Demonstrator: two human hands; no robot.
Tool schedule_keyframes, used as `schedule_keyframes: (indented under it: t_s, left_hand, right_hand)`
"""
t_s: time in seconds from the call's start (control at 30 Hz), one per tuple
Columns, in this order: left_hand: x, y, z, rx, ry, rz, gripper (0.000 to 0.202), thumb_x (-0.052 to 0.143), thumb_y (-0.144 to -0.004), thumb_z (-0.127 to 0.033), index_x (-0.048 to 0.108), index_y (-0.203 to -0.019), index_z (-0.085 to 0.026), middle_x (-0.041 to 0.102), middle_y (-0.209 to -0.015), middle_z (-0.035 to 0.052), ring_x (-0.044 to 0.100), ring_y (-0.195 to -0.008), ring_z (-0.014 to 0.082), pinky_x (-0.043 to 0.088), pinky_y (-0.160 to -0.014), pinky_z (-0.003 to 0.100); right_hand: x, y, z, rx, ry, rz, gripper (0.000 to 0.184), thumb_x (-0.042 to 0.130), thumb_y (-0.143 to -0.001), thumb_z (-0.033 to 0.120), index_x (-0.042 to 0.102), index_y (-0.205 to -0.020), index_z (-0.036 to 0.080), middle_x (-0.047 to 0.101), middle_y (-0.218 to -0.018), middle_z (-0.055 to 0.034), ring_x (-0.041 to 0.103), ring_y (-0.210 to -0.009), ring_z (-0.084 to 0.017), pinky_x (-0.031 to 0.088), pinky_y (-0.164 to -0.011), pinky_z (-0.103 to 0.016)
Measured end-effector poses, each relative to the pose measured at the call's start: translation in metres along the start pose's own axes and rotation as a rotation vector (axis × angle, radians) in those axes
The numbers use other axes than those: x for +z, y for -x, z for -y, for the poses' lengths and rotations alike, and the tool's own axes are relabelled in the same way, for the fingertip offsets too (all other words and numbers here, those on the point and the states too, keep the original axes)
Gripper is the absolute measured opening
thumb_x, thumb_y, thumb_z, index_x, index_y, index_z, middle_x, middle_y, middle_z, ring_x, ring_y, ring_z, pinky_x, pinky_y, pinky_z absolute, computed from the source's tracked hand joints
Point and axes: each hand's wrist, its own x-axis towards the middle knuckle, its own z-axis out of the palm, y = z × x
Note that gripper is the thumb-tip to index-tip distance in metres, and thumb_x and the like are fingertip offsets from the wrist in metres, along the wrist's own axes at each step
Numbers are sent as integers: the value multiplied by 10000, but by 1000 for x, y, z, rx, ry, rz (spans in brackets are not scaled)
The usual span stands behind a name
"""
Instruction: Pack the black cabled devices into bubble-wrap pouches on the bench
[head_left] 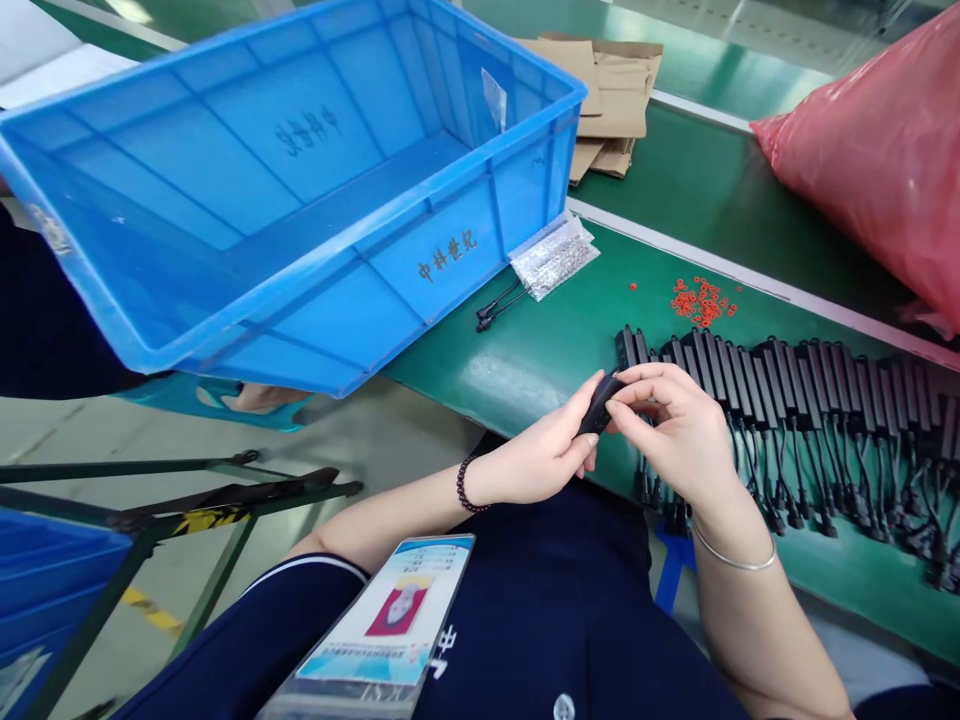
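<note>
My left hand [534, 462], with a beaded bracelet on its wrist, is wrapped round a slim black rectangular module [599, 407]. Thumb and fingers of my right hand [671, 425] pinch together at the upper end of that same module; whether a small part sits between them cannot be made out. Just beyond and to the right, many similar black modules with short cables [780, 375] lie side by side in a long row. Small orange-red rings [703, 302] are scattered behind the row.
A large blue crate [457, 255] stands at the left on the green table [495, 365]. Beside it lies a clear bag of small parts [553, 258] with black cable ends. Flattened cardboard [619, 100] and a big red bag [877, 150] are farther back. A metal-framed cart [150, 540] stands lower left.
</note>
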Motion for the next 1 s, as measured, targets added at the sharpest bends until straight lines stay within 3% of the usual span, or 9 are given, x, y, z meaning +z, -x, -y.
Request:
schedule_keyframes:
  t_s: [0.23, 0.57, 0.8, 1.0]
  left_hand:
    - [-3, 4, -4, 6, -174, 13, 699, 347, -909, -167, -26, -1499, -113, 554, -795, 40, 535, -683, 146, 480, -699, 333]
    - [-6, 3, -1, -3, -97, 52, 671, 339, -917, -159, -7, -1491, -135, 565, -978, 101, 530, -650, 109, 496, -646, 290]
    - [-7, 1, 1, -20, -93, 13, 667, 349, -930, -180, -7, -1493, -144, 559, -761, 27, 538, -639, 131, 489, -645, 296]
    - [-3, 1, 6, -62, -108, -84, 684, 338, -922, -166, -23, -1502, -139, 556, -779, 43, 533, -664, 147, 491, -671, 323]
  right_hand:
    - [-1, 0, -1, -4, -39, 17, 46, 674, -784, 209, 679, -741, 196, 615, -906, -65, 647, -776, -175, 580, -636, -322]
    - [1, -3, -2, 2, 13, 6, 82, 667, -770, 182, 656, -690, 199, 628, -857, -52, 631, -747, -168, 544, -590, -304]
    - [10, 0, -5, 3, -92, -3, 34, 656, -795, 219, 650, -823, 203, 584, -1000, -67, 633, -849, -175, 586, -666, -321]
    - [29, 0, -4, -114, 238, -127, 47, 549, -834, 186, 535, -790, 196, 539, -994, -108, 562, -971, -231, 511, -834, -423]
